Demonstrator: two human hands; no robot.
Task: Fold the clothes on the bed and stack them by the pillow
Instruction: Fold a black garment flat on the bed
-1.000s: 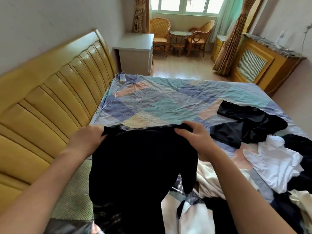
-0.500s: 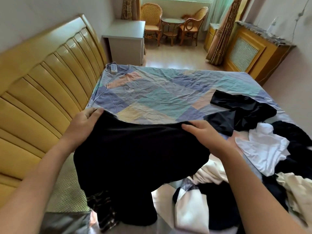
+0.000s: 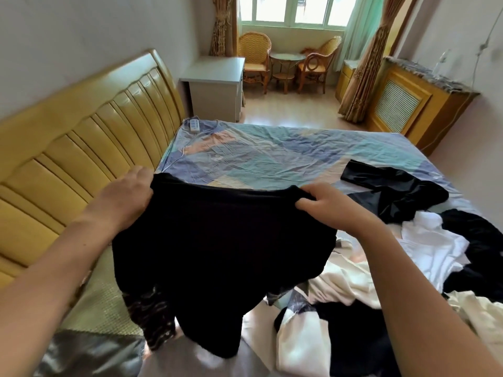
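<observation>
A black garment [image 3: 223, 248] hangs spread in front of me, above the near part of the bed [image 3: 261, 161]. My left hand [image 3: 128, 197] grips its upper left corner and my right hand [image 3: 324, 205] pinches its upper right edge. Its lower part droops down, with a patterned dark piece [image 3: 152, 317] at the lower left. A heap of black, white and cream clothes [image 3: 424, 257] lies on the bed to my right. A green woven pillow [image 3: 100, 308] sits below my left arm by the headboard.
The yellow wooden headboard [image 3: 81, 148] runs along the left. A white remote [image 3: 194, 125] lies at the bed's far left corner. Beyond the bed stand a grey nightstand [image 3: 215, 88], wicker chairs [image 3: 254, 58] with a small table, and a radiator cabinet [image 3: 408, 104].
My hands have spread wider apart and stretched the black garment's top edge taut. The camera view has tilted upward, showing more of the window.
</observation>
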